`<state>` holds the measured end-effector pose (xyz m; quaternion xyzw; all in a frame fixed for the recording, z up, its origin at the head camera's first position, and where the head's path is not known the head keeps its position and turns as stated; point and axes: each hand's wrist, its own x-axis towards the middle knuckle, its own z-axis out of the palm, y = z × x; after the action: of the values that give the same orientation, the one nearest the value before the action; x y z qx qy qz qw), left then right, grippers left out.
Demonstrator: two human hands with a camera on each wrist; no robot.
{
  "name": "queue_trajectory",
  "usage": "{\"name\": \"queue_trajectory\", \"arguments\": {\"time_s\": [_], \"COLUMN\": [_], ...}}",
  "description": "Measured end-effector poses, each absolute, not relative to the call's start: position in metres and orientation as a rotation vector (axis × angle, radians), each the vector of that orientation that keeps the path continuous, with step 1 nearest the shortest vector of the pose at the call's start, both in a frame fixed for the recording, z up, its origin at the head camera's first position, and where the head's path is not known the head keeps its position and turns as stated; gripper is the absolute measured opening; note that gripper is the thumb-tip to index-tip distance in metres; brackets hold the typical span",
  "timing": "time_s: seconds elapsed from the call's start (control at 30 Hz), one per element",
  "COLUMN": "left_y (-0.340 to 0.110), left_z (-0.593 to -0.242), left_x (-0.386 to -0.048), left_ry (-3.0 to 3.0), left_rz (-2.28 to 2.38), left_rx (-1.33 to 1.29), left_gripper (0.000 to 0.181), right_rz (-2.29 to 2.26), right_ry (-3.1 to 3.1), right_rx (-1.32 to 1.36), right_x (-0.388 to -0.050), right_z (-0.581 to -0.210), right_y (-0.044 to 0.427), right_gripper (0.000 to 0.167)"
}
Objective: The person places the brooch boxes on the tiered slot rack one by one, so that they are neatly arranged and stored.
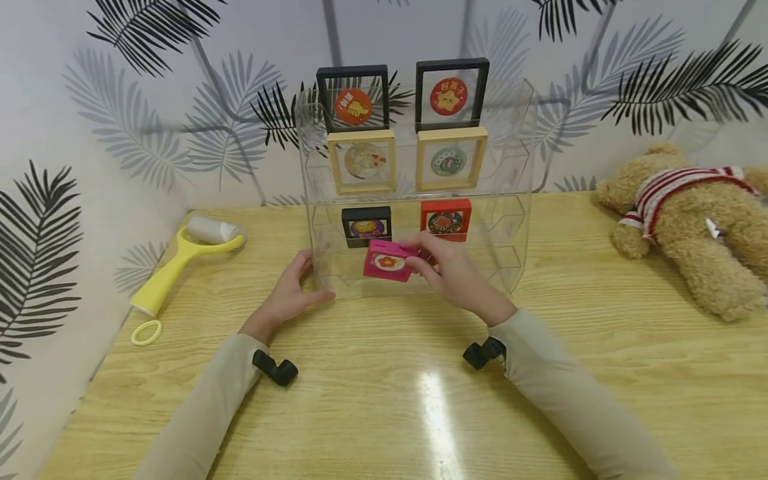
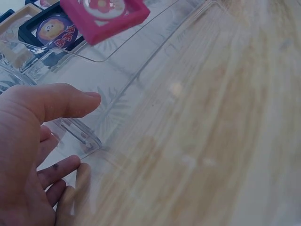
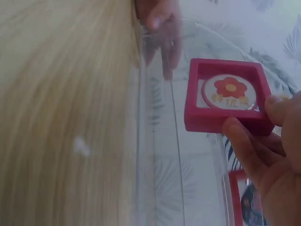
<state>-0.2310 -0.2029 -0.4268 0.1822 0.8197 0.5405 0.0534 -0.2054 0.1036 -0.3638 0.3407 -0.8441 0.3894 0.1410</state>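
My right hand [image 1: 453, 270] pinches a small pink display frame [image 1: 387, 262] by its right end. Inside the frame sits a white round badge with a red flower, clear in the right wrist view. The frame is held tilted at the front of the lowest tier of a clear acrylic display rack [image 1: 521, 257]. At the rack's lower left corner is my left hand [image 1: 290, 293], thumb in front and fingers at the outer side. In the left wrist view its thumb [image 2: 70, 101] extends straight, and nothing is gripped. Whether the fingers touch the rack, I cannot tell.
Black frames [image 1: 353, 70], beige frames [image 1: 362, 135], a small dark frame [image 1: 367, 212] and a red frame [image 1: 445, 204] stand on the rack's tiers. A yellow-handled lint roller [image 1: 174, 260] and yellow ring [image 1: 147, 333] lie left. A teddy bear [image 1: 690, 213] lies right.
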Motion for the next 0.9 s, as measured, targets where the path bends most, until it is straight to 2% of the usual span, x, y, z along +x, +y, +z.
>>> {"name": "queue_trajectory", "arguments": {"time_s": [0.1,0.4,0.67,0.9], "left_y": [-0.202,-0.201,-0.201,-0.202], "left_z": [-0.426,-0.426,-0.427,-0.427], "left_x": [-0.233,-0.233,-0.233,-0.232], "left_ry": [2.495,2.501,2.505,2.505], "left_rz": [1.645,1.632,1.660,1.642], "left_rx": [0.551,0.546,0.590,0.561], "left_gripper": [0.078,0.077,0.075,0.074], "right_rz": [0.985,0.800,0.801,0.846], "right_ry": [-2.368,-2.326,-2.424,-2.416], "right_rx": [1.072,1.112,1.033,0.955], "right_x": [-0.204,-0.203,-0.200,-0.199], "right_z": [-0.364,-0.380,-0.381,-0.373], "right_y": [0.089,0.068,0.070,0.081], "right_gripper": [0.026,0.019,0.036,0.044]}}
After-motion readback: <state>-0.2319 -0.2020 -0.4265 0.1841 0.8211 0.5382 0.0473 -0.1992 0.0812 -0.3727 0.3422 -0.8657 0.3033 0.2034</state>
